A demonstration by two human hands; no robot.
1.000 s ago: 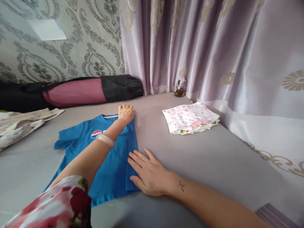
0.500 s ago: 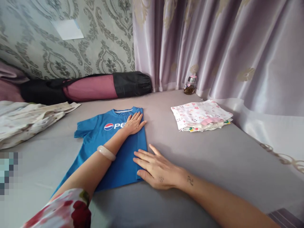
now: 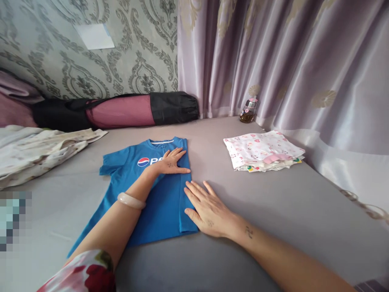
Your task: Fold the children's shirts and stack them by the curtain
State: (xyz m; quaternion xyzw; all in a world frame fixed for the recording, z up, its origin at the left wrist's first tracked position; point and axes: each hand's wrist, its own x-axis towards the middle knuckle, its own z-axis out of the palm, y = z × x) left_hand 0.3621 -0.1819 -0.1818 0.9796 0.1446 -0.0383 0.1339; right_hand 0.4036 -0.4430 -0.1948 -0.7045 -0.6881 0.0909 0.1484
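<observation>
A blue T-shirt with a round logo and white letters lies on the grey bed sheet. Its right side is folded inward, while the left sleeve sticks out flat. My left hand rests open on the upper chest, covering part of the lettering, fingers spread toward the neckline. Lower down, my right hand lies open at the shirt's folded right edge, its fingertips and thumb on the cloth. Neither hand grips the fabric.
A folded stack of white-and-pink patterned clothes sits to the right. Behind it, a small bottle stands by the curtain. A long pink-and-black rolled bag lies along the wall. Pale patterned cloth spreads at the left.
My left hand has slid slightly down the shirt. The right hand has shifted outward to the shirt's right edge. The view has turned a little to the left.
</observation>
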